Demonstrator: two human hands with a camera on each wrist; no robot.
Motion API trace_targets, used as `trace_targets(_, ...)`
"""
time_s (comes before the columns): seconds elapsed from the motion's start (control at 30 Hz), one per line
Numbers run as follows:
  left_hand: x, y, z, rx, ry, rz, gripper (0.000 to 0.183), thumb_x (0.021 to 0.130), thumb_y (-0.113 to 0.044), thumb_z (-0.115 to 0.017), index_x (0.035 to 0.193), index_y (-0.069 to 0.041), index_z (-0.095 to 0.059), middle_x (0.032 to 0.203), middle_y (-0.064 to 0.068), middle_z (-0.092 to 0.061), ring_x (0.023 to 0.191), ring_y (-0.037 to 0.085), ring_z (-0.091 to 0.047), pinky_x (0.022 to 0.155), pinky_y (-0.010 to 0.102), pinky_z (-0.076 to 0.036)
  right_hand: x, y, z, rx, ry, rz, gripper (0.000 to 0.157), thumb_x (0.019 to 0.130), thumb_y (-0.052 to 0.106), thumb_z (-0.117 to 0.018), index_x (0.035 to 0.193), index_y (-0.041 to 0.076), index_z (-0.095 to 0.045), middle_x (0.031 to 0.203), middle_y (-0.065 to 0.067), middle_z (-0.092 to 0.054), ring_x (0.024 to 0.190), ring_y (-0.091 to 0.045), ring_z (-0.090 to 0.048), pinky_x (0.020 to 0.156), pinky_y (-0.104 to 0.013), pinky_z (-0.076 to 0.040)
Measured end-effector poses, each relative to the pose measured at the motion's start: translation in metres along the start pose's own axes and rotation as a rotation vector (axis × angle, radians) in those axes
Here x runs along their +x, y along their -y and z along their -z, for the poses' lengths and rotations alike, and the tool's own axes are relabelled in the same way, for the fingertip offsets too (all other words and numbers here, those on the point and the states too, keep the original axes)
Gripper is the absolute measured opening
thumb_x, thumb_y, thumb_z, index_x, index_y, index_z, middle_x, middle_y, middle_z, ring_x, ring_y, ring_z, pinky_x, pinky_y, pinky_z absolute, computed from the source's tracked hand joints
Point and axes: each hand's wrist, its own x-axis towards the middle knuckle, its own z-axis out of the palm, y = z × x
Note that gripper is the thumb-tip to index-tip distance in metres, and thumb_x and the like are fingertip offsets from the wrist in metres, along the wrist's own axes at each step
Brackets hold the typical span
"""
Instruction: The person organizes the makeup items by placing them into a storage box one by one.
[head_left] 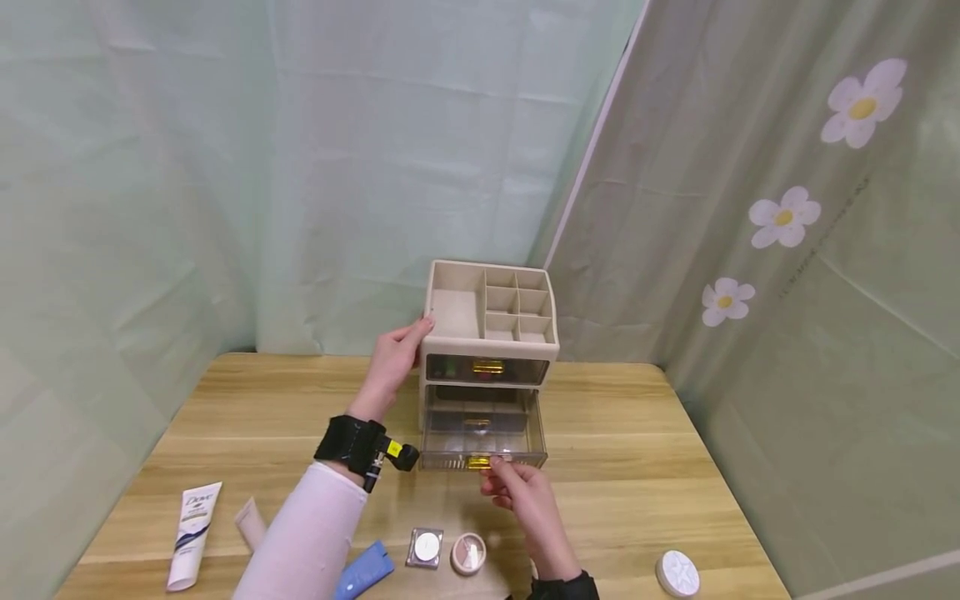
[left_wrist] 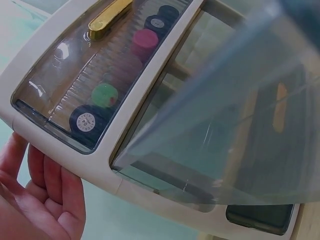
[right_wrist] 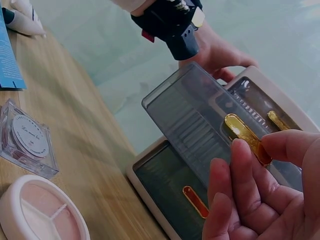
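A cream cosmetics organizer (head_left: pixel 491 343) with a compartmented top and smoky clear drawers stands on the table. My left hand (head_left: pixel 393 358) rests against its left side near the top rim, fingers touching the wall. The middle drawer (head_left: pixel 528 425) is pulled out towards me. My right hand (head_left: pixel 528 508) pinches the gold handle (right_wrist: pixel 245 136) on that drawer's front between thumb and index finger. Above it, the top drawer (left_wrist: pixel 60 100) is closed, with dark, pink and green round-capped items inside. The bottom drawer (right_wrist: pixel 170 185) is closed too.
On the wooden table (head_left: pixel 622 467) lie a white Dove tube (head_left: pixel 193 537), a pale tube (head_left: pixel 251 523), a blue tube (head_left: pixel 365 571), a square clear compact (head_left: pixel 425 547), a round powder compact (head_left: pixel 468 554) and a white round tin (head_left: pixel 678 573). Curtains (head_left: pixel 412 167) hang behind.
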Motion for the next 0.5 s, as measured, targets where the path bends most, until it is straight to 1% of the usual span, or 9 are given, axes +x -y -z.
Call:
trace_targets(0.1, 0.0004, 0.0005, 0.0, -0.008, -0.004, -0.002, 0.059, 0.103, -0.054, -0.068, 0.13, -0.001, -0.076, 0.112, 0.01, -0.075, 0.093, 0.016, -0.064, 0.086, 0.034, -0.052, -0.0002, 0.0005, 0.0003, -0.007, 0.004, -0.003, 0.036, 0.108, 0.028, -0.066, 0.106, -0.007, -0.076, 0.084, -0.003, -0.075, 0.08, -0.014, -0.072, 0.077, -0.029, -0.059)
trace_targets(0.23, -0.0001, -0.001, -0.0014, -0.006, 0.003, 0.002, 0.059, 0.103, -0.053, -0.068, 0.133, -0.003, -0.075, 0.119, 0.013, -0.075, 0.096, 0.016, -0.066, 0.085, 0.03, -0.052, 0.0003, -0.0003, 0.0015, -0.015, 0.013, -0.001, 0.039, 0.108, 0.028, -0.065, 0.107, -0.009, -0.075, 0.084, -0.003, -0.075, 0.081, -0.014, -0.072, 0.079, -0.03, -0.06)
trace_targets(0.3, 0.0001, -0.0012, -0.0014, -0.008, 0.003, 0.003, 0.058, 0.103, -0.053, -0.068, 0.133, -0.003, -0.075, 0.119, 0.013, -0.075, 0.095, 0.015, -0.065, 0.084, 0.029, -0.051, 0.0004, -0.0005, 0.0019, -0.024, 0.016, 0.002, 0.04, 0.108, 0.029, -0.065, 0.107, -0.01, -0.074, 0.085, -0.003, -0.075, 0.082, -0.014, -0.073, 0.08, -0.032, -0.06)
trace_targets(0.43, 0.0003, -0.0006, -0.0005, -0.011, 0.005, 0.002, 0.058, 0.104, -0.052, -0.068, 0.133, -0.002, -0.075, 0.118, 0.011, -0.075, 0.094, 0.013, -0.065, 0.084, 0.029, -0.051, -0.0002, -0.0006, 0.0021, -0.048, 0.023, 0.005, 0.044, 0.108, 0.031, -0.065, 0.109, -0.012, -0.073, 0.087, -0.004, -0.076, 0.084, -0.015, -0.073, 0.082, -0.034, -0.061)
trace_targets(0.5, 0.0003, 0.0004, -0.0006, -0.01, 0.008, 0.007, 0.059, 0.103, -0.053, -0.068, 0.133, -0.003, -0.075, 0.121, 0.014, -0.074, 0.095, 0.014, -0.065, 0.085, 0.029, -0.051, -0.0016, -0.0009, 0.0027, -0.06, 0.024, 0.006, 0.044, 0.109, 0.032, -0.064, 0.109, -0.012, -0.073, 0.088, -0.005, -0.076, 0.084, -0.015, -0.074, 0.082, -0.036, -0.061)
